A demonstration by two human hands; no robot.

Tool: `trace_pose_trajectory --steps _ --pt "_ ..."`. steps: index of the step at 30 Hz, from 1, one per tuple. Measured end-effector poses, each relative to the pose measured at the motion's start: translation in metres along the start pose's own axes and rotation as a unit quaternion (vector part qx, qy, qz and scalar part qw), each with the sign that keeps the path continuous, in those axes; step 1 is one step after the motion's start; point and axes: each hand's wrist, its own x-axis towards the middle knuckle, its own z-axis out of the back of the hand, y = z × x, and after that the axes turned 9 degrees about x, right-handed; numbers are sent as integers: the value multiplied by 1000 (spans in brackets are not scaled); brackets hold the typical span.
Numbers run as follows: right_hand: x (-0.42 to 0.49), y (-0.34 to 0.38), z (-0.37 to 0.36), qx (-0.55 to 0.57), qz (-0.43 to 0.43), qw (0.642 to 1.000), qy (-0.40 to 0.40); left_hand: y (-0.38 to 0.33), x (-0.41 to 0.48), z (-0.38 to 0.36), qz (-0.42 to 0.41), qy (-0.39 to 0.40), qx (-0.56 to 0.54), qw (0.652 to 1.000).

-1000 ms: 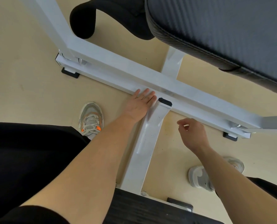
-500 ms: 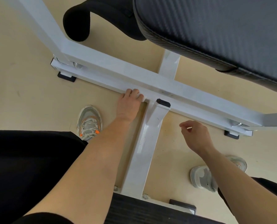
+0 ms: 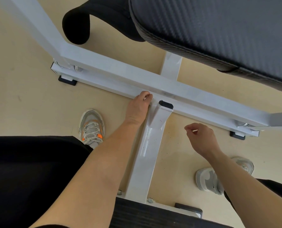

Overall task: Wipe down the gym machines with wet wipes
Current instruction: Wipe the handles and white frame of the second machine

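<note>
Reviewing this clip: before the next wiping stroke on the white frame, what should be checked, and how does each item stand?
1. Wipe in left hand: cannot tell; only a white sliver shows at its curled fingers.
2. Left hand on base crossbar: ok, beside the centre beam junction.
3. Centre beam clean: not ok, dark specks on it.
4. Right hand clear of frame: ok, over the floor.
5. Shoes clear of beam: ok, left shoe and right shoe either side.

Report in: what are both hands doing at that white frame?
Left hand curled against the white base bar, wipe not clearly seen. Right hand off the frame, seemingly pinching a white sliver. Nothing blocking.
</note>
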Motion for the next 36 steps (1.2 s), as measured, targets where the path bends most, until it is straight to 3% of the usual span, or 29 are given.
trace_pose_trajectory --steps 2,3,5,7,11,17,24,29,36 --pt "-1 0 1 0 -1 1000 -2 3 -4 -5 -14 -7 5 1000" --pt "-1 1 1 -1 -1 1000 -3 5 -6 -9 -52 -12 66 996" --pt "-1 2 1 0 -2 1000 -4 8 -10 -15 -121 62 136 981" --pt "0 5 -1 0 -6 1000 -2 11 -11 -20 -134 104 132 977" --pt "0 15 -7 -4 4 1000 -3 26 -10 -21 -187 116 157 963" --pt "-3 39 -11 -31 61 998 -16 61 -14 -10 -110 97 191 971" --pt "-19 82 -21 -53 170 983 -55 32 -11 -9 -165 149 172 960" --pt "-24 120 -52 -88 222 971 1 71 -18 6 -78 125 193 970" --pt "-14 154 -96 -85 229 967 75 126 -19 36 45 101 193 975"
